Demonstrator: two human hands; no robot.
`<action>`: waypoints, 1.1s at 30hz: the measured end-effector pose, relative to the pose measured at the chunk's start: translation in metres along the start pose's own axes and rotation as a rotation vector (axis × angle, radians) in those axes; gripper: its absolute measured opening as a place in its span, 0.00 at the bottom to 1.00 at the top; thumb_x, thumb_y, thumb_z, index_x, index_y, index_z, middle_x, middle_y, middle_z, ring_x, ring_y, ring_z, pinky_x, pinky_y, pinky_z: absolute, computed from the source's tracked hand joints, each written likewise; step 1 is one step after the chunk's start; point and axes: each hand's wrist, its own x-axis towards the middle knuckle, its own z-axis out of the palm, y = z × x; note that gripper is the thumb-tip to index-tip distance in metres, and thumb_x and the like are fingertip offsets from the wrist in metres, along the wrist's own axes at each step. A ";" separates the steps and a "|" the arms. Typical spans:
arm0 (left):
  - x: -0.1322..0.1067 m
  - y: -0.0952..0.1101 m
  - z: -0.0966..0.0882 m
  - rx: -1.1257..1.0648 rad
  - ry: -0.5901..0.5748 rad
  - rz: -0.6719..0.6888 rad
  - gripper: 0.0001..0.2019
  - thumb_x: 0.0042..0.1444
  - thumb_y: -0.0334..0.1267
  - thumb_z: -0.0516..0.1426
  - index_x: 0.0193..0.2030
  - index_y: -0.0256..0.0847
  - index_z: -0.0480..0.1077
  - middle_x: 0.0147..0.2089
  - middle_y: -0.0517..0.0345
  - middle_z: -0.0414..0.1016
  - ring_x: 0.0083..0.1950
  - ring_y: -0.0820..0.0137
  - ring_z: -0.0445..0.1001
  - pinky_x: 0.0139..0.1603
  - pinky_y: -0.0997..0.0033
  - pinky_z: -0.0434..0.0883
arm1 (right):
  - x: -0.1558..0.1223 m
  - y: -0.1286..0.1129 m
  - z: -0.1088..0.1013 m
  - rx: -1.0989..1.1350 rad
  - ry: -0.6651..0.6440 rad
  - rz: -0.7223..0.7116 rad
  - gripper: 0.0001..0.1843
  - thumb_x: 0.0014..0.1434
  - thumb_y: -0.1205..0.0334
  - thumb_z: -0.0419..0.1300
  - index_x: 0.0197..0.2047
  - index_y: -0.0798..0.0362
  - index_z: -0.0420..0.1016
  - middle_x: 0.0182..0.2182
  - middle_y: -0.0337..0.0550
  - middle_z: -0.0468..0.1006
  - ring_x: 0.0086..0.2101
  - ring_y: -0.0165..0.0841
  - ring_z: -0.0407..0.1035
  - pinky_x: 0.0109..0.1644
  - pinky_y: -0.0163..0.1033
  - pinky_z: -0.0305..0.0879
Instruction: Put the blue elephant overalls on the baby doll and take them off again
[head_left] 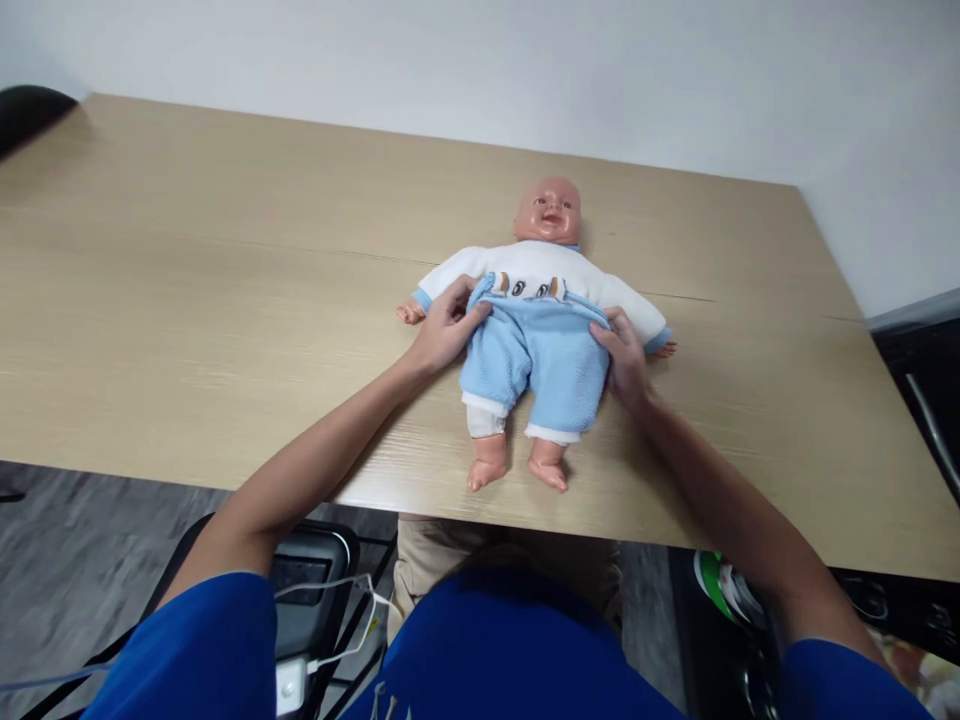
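Observation:
A baby doll (551, 212) lies on its back on the wooden table, its head toward the wall and its bare feet toward me. It wears a white top (536, 258) with blue cuffs and an animal-face print, partly covered by light blue fleece pants (562, 350). My left hand (452, 325) pinches the pants' waistband at its left side, thumb on top. At the right side, my right hand (624, 350) grips the same waistband between thumb and fingers. White cloth shows below the pant legs.
The wooden table (225, 330) runs along a pale wall (480, 70). Below its front edge are a black chair or case (319, 560) with a white cable and adapter (291, 685). Dark objects stand at the right, and a black rounded shape is at the far left.

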 end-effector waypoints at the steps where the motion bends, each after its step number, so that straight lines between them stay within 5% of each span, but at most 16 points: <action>1: 0.001 0.003 -0.002 0.067 0.028 0.076 0.33 0.67 0.79 0.71 0.46 0.48 0.77 0.51 0.47 0.81 0.57 0.51 0.78 0.68 0.45 0.79 | -0.002 -0.004 -0.001 0.001 0.051 -0.036 0.30 0.74 0.23 0.70 0.48 0.41 0.74 0.40 0.40 0.76 0.44 0.44 0.75 0.54 0.51 0.82; 4: 0.011 0.009 -0.003 0.117 0.015 0.203 0.35 0.66 0.81 0.70 0.43 0.48 0.75 0.50 0.47 0.80 0.56 0.51 0.77 0.66 0.46 0.78 | 0.002 -0.016 -0.002 -0.045 0.117 -0.197 0.28 0.70 0.29 0.78 0.43 0.42 0.76 0.40 0.41 0.74 0.42 0.42 0.70 0.50 0.49 0.77; 6: 0.022 0.008 0.000 0.032 -0.036 0.145 0.35 0.65 0.79 0.72 0.42 0.47 0.73 0.43 0.53 0.75 0.48 0.58 0.75 0.56 0.54 0.77 | 0.015 -0.021 0.000 -0.005 0.086 -0.207 0.30 0.68 0.26 0.79 0.42 0.42 0.76 0.39 0.40 0.73 0.40 0.41 0.68 0.47 0.48 0.75; 13: 0.044 -0.005 0.012 -0.277 -0.118 -0.277 0.18 0.54 0.51 0.75 0.40 0.44 0.75 0.36 0.62 0.70 0.36 0.69 0.68 0.38 0.67 0.65 | 0.060 0.006 0.000 0.203 0.080 0.136 0.42 0.56 0.09 0.77 0.37 0.41 0.78 0.35 0.39 0.77 0.40 0.42 0.71 0.49 0.48 0.78; 20: 0.029 -0.014 -0.012 -0.060 -0.213 -0.115 0.21 0.50 0.52 0.77 0.39 0.44 0.75 0.40 0.58 0.74 0.45 0.62 0.72 0.51 0.62 0.70 | 0.023 0.023 -0.009 0.229 0.085 0.147 0.38 0.57 0.16 0.81 0.37 0.42 0.79 0.36 0.38 0.81 0.48 0.45 0.80 0.61 0.50 0.83; 26: 0.024 -0.025 -0.005 -0.167 -0.147 -0.172 0.19 0.61 0.56 0.72 0.47 0.44 0.80 0.45 0.54 0.83 0.47 0.61 0.78 0.52 0.63 0.75 | 0.024 0.015 0.008 0.525 0.054 0.312 0.35 0.63 0.17 0.76 0.56 0.37 0.85 0.54 0.43 0.94 0.65 0.54 0.86 0.69 0.64 0.88; 30: 0.022 -0.027 0.005 -0.224 -0.133 -0.165 0.26 0.68 0.66 0.73 0.50 0.44 0.79 0.48 0.52 0.86 0.46 0.61 0.80 0.51 0.63 0.77 | 0.030 0.017 0.011 0.479 0.057 0.280 0.35 0.67 0.16 0.72 0.56 0.37 0.83 0.51 0.43 0.93 0.63 0.53 0.86 0.68 0.62 0.87; 33: 0.021 -0.028 -0.004 -0.164 -0.174 -0.109 0.31 0.70 0.73 0.72 0.53 0.43 0.80 0.51 0.50 0.86 0.50 0.59 0.82 0.56 0.60 0.79 | 0.029 0.022 -0.001 0.301 0.041 0.199 0.36 0.64 0.15 0.74 0.46 0.39 0.78 0.41 0.42 0.85 0.52 0.49 0.83 0.61 0.57 0.85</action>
